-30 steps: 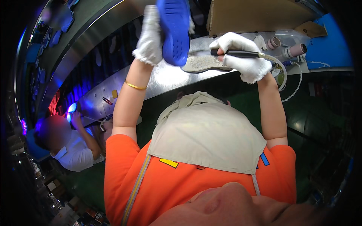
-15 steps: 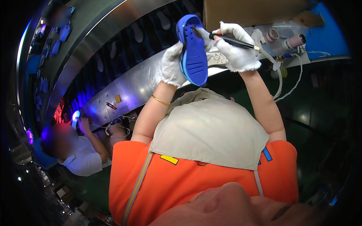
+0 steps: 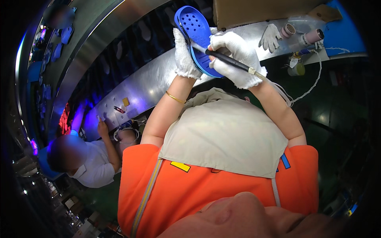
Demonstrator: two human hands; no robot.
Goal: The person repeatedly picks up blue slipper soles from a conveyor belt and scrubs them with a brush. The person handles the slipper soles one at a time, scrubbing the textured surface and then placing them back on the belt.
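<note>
A blue shoe sole (image 3: pixel 193 24), pierced with several round holes at its far end, is held up over the bench edge. My left hand (image 3: pixel 185 58), in a white knit glove, grips its left side. In my right hand (image 3: pixel 239 59), gloved the same way, is a brush (image 3: pixel 232 60) with a dark handle, a whitish tip and a pale tube trailing from its back end. The brush's tip is at the left inner edge of the sole, about midway along. My right fingers partly cover the sole's near right side.
A metal bench (image 3: pixel 149 87) runs alongside a dark conveyor carrying shoe parts. Cardboard (image 3: pixel 254 14) stands behind my right hand. A loose white glove (image 3: pixel 270 38) and two pinkish rolls (image 3: pixel 313 36) lie at the right. A co-worker (image 3: pixel 95 160) sits at the left.
The sole has shifted up and left and tilted, its far end leaning left. The brush has moved from the holed end to the left edge midway along. The co-worker's arms have moved.
</note>
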